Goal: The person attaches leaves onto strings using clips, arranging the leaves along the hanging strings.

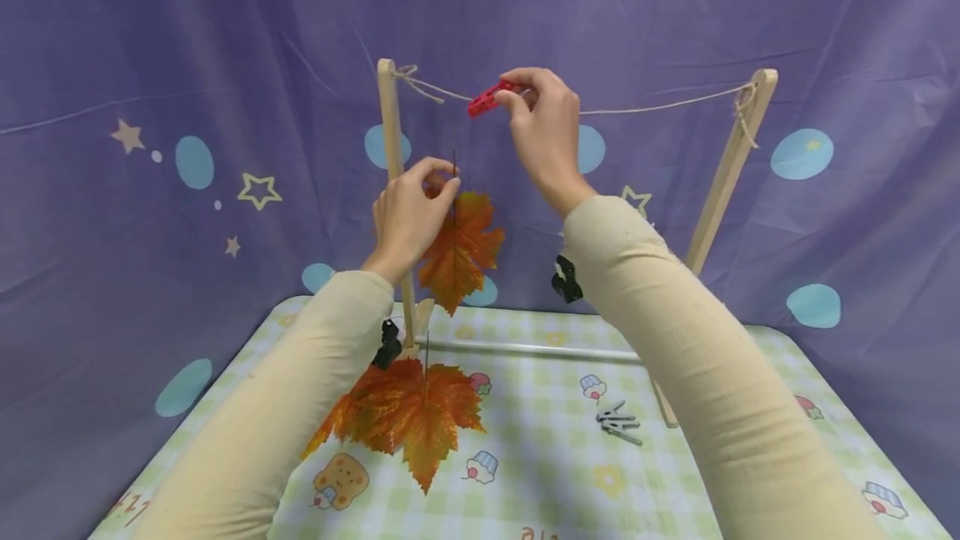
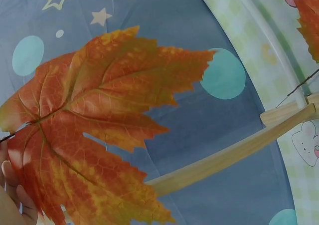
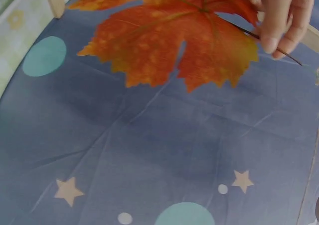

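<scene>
My left hand [image 1: 411, 208] pinches the thin dark stem of an orange artificial maple leaf [image 1: 462, 250], which hangs point down beside the left wooden post [image 1: 392, 123]. The same leaf [image 2: 99, 100] fills much of the left wrist view, and in the right wrist view the leaf [image 3: 169, 40] shows with its stem between thumb and finger. Higher up, my right hand [image 1: 547, 127] pinches a red clothespin [image 1: 489, 98] at the twine [image 1: 660, 109] strung between two posts. The clothespin is out of sight in both wrist views.
More orange leaves [image 1: 420, 415] lie on the checked tablecloth [image 1: 540, 457] at the front left. Several grey clothespins [image 1: 618, 423] lie to the right. The right wooden post [image 1: 731, 165] and a white bar [image 1: 532, 348] complete the frame. A purple curtain [image 1: 225, 40] hangs behind.
</scene>
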### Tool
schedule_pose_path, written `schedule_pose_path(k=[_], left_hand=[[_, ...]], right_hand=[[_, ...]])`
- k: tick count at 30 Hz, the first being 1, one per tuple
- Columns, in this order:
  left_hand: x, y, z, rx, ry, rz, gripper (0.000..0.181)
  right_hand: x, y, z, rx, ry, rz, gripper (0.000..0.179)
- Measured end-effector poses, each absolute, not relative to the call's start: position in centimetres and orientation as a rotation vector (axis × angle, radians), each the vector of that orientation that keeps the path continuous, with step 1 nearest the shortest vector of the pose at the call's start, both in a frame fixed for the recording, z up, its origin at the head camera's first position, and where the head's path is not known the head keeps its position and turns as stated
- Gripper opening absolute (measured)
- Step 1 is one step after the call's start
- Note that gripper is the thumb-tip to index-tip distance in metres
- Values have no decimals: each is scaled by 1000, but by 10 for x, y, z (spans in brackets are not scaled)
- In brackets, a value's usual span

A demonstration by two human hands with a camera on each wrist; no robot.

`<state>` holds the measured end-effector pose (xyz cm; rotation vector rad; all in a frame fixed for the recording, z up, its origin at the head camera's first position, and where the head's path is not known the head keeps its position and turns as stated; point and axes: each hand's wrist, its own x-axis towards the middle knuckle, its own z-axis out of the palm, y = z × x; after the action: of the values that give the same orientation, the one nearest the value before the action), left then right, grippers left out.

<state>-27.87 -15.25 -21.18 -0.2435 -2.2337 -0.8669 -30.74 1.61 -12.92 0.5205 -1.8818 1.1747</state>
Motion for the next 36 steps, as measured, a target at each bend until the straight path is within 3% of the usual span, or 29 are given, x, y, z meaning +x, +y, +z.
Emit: schedule_pose_path(k=[19, 36], left_hand=[[-282, -154, -213, -252, -2247, -844, 21], [-281, -155, -212, -270, -2271, -853, 20]], right_hand=[[-314, 3, -98, 441, -2114, 1038, 21], [-308, -3, -93, 579, -2356, 894, 21]])
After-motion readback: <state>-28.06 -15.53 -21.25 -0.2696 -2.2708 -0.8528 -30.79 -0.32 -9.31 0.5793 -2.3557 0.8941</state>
